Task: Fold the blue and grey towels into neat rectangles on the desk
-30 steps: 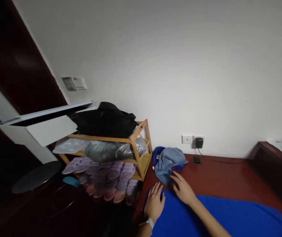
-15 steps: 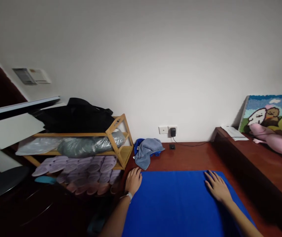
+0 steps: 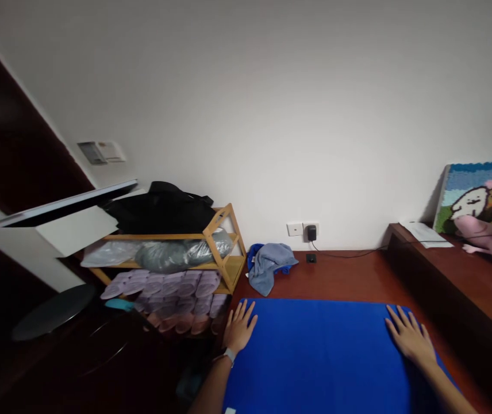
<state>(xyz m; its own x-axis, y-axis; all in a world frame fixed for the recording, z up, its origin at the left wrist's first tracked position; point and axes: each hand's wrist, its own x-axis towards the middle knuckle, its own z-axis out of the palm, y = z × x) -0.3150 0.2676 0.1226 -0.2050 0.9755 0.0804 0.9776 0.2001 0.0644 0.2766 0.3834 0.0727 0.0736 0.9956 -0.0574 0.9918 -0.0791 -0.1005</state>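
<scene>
One blue cloth (image 3: 319,351) lies flat on the reddish-brown table (image 3: 349,276), its far edge running crosswise between the left hand (image 3: 238,329) and the right hand (image 3: 414,340). Each rests palm down near its own far corner, fingers spread, neither gripping anything; both look about equally near that edge. The near end leaves the view, so its long axis is hard to judge. Beyond the left hand, a crumpled grey-blue cloth (image 3: 267,267) sits beside the wooden rack (image 3: 220,253).
</scene>
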